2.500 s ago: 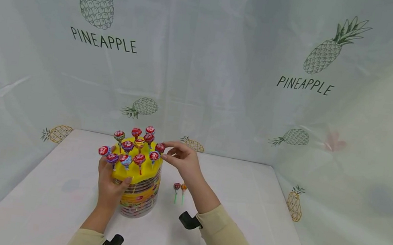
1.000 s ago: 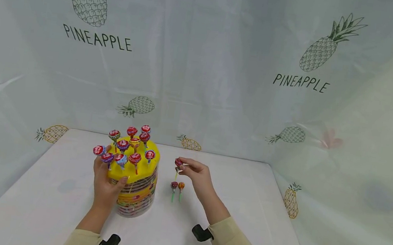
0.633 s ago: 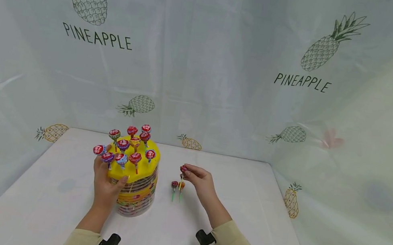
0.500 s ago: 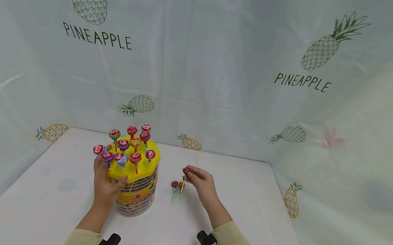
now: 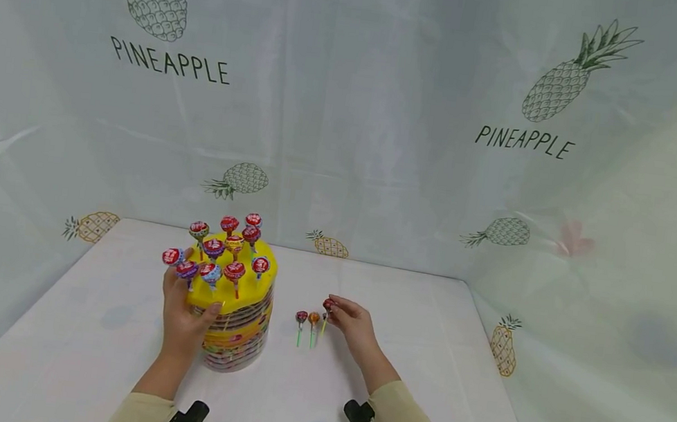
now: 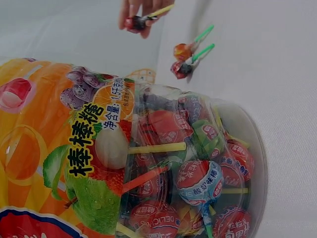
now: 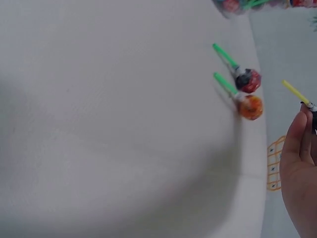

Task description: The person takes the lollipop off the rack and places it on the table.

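Since the earliest head view, the right hand [image 5: 356,328] had moved away from the jar's rim, to the right and nearer, carrying a dark red lollipop [image 5: 328,304]. From my remote post I saw that lollipop just right of the orange lollipop [image 5: 314,317] and, beyond that, the other red lollipop [image 5: 301,316], both lying on the table [image 5: 422,360] to the right of the jar [image 5: 235,349]. Thumb and fingers pinched it by its round head, which left the stick free to point down and toward the near side; I judged that this kept it roughly in line with the other two. I could not tell whether the stick's tip touched the table.

On the left, the left hand [image 5: 184,315] gripped the jar high on its near left side, thumb in front, probably to steady it, since lollipops [image 5: 234,271] stood in the yellow lid [image 5: 250,291] and made it top-heavy.

What I saw pinched had a glossy dark red wrapper, a blackish collar and a yellow stick, whereas the pair lying down had green sticks.
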`<state>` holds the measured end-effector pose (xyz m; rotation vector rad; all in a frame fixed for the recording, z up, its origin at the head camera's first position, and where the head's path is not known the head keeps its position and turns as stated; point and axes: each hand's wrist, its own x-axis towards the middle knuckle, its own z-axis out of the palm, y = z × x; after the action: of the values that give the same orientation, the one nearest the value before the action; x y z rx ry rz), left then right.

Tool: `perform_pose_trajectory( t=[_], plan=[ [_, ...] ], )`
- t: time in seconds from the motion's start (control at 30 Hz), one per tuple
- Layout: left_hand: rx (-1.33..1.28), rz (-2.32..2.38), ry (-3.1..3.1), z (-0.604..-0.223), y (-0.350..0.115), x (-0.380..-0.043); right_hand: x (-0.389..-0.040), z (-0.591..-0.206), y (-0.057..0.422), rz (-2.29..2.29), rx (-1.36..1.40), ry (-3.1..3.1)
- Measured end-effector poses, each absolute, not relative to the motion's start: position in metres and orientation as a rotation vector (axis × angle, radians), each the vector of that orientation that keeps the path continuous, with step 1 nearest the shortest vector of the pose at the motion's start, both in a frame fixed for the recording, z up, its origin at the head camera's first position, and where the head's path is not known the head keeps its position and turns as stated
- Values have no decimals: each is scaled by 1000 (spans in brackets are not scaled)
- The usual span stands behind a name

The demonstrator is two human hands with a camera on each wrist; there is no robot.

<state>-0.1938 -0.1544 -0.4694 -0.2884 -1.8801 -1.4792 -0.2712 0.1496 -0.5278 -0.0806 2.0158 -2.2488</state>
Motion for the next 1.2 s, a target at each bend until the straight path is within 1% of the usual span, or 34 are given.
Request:
perform_pose_trajectory(
  t=[0.13,0.37,0.57,0.7,1.2],
  plan=[
    [-293,-1465,-1872,-465,-153,-193,-276,-537,151,-2228,-68,2024],
    [-288,-1458,-1858,-444,-142,-179,-282,-549,154,-2061,-7,2192],
    [-272,-1455,-1878,-460,-149,-189,-288,-560,158,-1897,53,2286],
    [-268,-1448,-1881,-469,-151,-193,-293,-565,160,-1829,33,2330],
    [-269,-1430,-1883,-470,-152,-194,-296,-571,162,-1717,-46,2409]
  ],
)
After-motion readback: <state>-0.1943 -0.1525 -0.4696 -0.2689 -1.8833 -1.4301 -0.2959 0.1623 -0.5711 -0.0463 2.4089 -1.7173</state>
